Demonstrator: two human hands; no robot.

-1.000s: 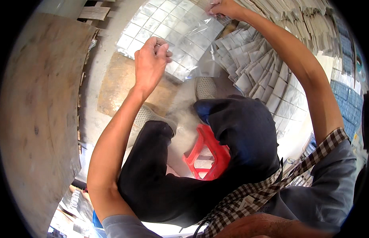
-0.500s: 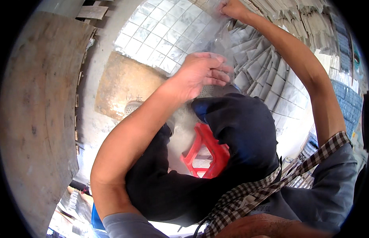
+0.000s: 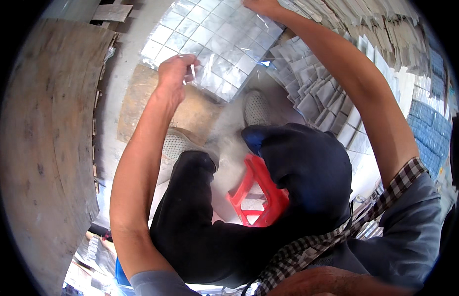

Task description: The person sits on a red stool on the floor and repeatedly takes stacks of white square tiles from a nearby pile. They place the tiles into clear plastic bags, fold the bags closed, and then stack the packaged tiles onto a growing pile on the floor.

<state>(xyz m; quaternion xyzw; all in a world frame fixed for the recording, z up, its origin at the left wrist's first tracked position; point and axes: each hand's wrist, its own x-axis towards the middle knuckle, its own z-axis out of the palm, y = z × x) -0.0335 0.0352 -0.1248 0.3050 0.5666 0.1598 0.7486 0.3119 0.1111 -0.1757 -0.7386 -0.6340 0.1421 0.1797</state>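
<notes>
A sheet of square grey-white marble-look mosaic tiles (image 3: 205,37) lies in front of me, its near corner pointing toward my feet. Clear plastic film (image 3: 222,79) covers part of it, shiny and wrinkled. My left hand (image 3: 177,74) is closed in a pinch on the film beside the sheet's near left edge. At the top edge of the picture, partly cut off, my right hand (image 3: 261,7) is closed on the film over the sheet's far side. Its fingertips are hard to make out.
A brown board (image 3: 145,98) lies under the sheet's near edge. Rows of leaning tiles (image 3: 318,84) stand to the right, near stacked sheets (image 3: 372,24) and blue bundles (image 3: 429,128). A large wooden panel (image 3: 52,148) is at left. A red stool (image 3: 259,190) is beneath me.
Both hands have moved left, carrying the film from over the leaning tiles onto the mosaic sheet. My left hand has gone from loosely spread fingers to a pinch. My left knee has shifted.
</notes>
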